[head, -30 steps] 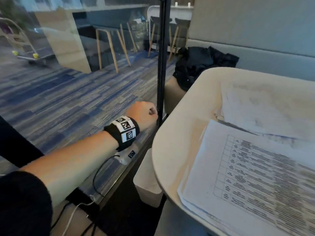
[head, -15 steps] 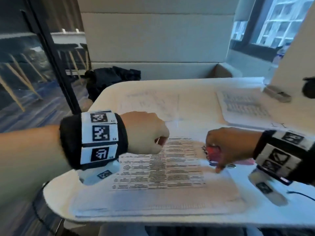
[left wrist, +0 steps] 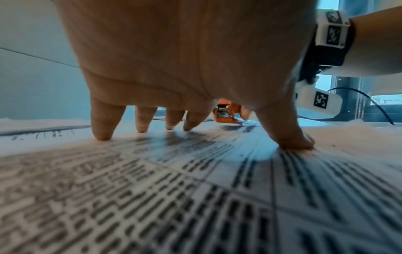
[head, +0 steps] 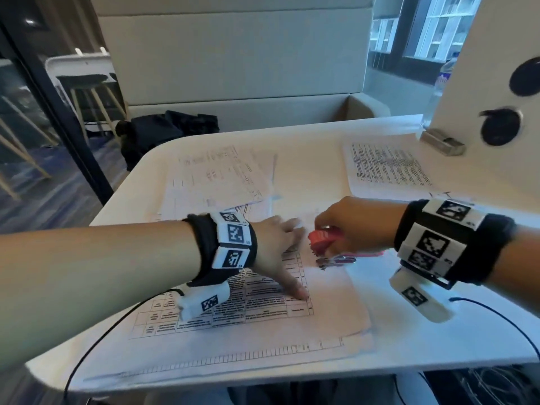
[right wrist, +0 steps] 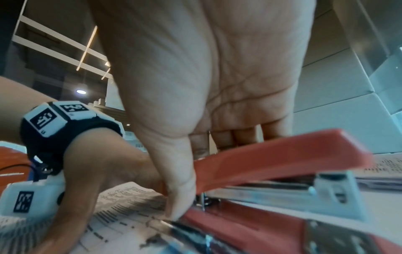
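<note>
A red stapler (head: 321,239) (right wrist: 282,173) (left wrist: 226,113) lies over the top edge of a printed sheet with a table on it (head: 233,305) (left wrist: 195,189). My right hand (head: 353,226) (right wrist: 195,103) grips the stapler from above, thumb on its side. My left hand (head: 280,247) (left wrist: 185,68) lies spread on the sheet just left of the stapler, fingertips (left wrist: 102,135) and thumb pressing the paper down. The stapler's metal magazine (right wrist: 304,192) shows under its red top.
The sheet lies on a stack of papers on a white table (head: 438,346). More printed pages lie at the back left (head: 216,176) and back right (head: 388,168). A black bag (head: 163,135) sits on the bench behind. A white panel (head: 482,83) stands at the right.
The view swung from the glass wall on the left to the table. My left hand, a fist before, opened and came down flat on the sheet beside the stapler.
</note>
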A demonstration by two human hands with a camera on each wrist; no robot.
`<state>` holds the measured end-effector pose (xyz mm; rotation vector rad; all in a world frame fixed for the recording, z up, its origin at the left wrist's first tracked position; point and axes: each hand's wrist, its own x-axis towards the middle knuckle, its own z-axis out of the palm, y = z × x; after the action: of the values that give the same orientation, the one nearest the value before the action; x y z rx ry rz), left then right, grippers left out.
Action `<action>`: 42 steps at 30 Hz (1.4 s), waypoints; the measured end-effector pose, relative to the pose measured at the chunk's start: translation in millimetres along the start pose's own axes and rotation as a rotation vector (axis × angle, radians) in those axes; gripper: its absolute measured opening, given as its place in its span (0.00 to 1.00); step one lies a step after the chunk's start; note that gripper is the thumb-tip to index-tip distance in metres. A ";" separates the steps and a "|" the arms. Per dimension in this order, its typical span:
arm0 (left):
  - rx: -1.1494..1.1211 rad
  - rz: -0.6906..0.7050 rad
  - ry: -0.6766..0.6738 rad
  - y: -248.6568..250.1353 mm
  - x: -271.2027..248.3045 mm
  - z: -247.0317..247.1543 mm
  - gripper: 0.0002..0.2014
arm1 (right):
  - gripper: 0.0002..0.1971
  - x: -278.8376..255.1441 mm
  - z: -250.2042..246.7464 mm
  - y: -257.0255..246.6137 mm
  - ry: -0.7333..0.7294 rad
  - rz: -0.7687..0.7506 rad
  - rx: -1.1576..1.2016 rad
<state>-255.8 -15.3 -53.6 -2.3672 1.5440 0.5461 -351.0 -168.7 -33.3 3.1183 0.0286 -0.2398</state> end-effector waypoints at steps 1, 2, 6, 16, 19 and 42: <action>0.005 -0.009 -0.032 -1.2 1.3 0.2 0.62 | 0.11 2.6 1.2 0.8 0.002 -0.019 -0.010; 0.005 -0.023 -0.063 -1.7 2.3 -0.3 0.63 | 0.11 5.1 2.5 1.5 -0.007 -0.030 -0.030; -0.014 -0.042 -0.109 -0.9 4.4 -5.8 0.64 | 0.14 14.8 7.6 5.2 -0.036 -0.050 0.000; -0.032 -0.063 -0.089 5.2 0.4 -11.3 0.52 | 0.28 27.4 12.8 1.0 -0.070 -0.252 0.113; -0.037 -0.068 -0.098 4.0 -0.7 -10.2 0.48 | 0.26 29.7 16.0 3.0 0.021 -0.330 -0.065; -0.093 -0.002 -0.053 9.7 -12.1 -13.1 0.36 | 0.10 22.9 13.5 -0.1 0.304 -0.719 -0.374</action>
<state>-266.9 -14.7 -36.6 -2.4004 1.5247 0.6889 -330.5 -168.4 -50.1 2.6067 1.0592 0.2187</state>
